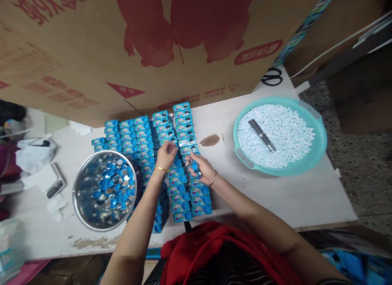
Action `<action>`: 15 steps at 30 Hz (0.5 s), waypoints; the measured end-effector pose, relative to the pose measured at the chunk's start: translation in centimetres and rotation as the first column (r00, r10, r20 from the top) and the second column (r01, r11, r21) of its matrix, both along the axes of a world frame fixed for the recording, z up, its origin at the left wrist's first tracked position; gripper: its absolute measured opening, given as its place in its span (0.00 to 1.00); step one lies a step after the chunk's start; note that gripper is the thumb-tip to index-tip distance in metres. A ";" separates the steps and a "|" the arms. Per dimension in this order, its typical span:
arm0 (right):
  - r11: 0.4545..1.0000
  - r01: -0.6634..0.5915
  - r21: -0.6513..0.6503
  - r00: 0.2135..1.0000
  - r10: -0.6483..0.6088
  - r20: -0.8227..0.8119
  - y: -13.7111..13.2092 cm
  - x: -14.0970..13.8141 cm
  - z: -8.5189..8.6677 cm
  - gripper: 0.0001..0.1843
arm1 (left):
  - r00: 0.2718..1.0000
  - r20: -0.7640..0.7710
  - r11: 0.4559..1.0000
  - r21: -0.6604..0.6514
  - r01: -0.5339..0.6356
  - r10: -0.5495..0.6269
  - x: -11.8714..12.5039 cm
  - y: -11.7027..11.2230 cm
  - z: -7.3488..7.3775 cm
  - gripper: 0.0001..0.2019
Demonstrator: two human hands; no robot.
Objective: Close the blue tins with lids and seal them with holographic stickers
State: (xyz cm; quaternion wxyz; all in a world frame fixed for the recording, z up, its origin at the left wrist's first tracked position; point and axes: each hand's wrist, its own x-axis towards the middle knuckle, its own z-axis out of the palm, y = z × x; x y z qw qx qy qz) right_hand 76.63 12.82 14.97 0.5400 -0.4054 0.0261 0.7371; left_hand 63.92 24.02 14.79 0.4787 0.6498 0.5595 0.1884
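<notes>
Blue discs (194, 167) in right hand (204, 167)

blue tins (201, 200), white table (232, 199)
mint basin (319, 144) near the right edge, silver bowl (84, 195) toward the left, red-printed brown carton (190, 74) along the back edge

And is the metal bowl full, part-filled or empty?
Part-filled: blue caps lie inside the bowl, below its rim, with bare metal showing along its left side.
</notes>
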 end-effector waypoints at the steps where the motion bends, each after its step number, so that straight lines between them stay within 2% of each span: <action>1: 1.000 -0.008 0.002 1.000 0.008 0.008 0.1 0.1 -0.1 0.23 | 0.999 -0.037 0.999 0.038 0.026 -0.024 0.1 0.3 -0.1 0.03; 4: 0.999 -0.028 0.025 1.000 0.028 -0.010 -0.2 0.3 -0.4 0.22 | 0.988 -0.132 0.979 0.181 0.098 -0.075 0.8 0.5 -0.4 0.04; 9: 0.999 -0.044 0.029 0.995 0.046 -0.084 -1.9 0.8 -0.7 0.18 | 0.980 -0.155 0.931 0.323 0.171 -0.126 3.3 1.6 -1.3 0.06; 12: 0.998 -0.037 0.043 0.998 0.040 -0.057 -2.8 1.3 -0.8 0.18 | 0.967 -0.192 0.883 0.408 0.233 -0.167 5.7 3.5 -1.9 0.08; 15: 1.000 -0.017 0.025 0.999 0.018 -0.047 -3.3 1.6 -0.8 0.19 | 0.923 -0.277 0.812 0.450 0.371 -0.268 9.3 5.8 -2.3 0.11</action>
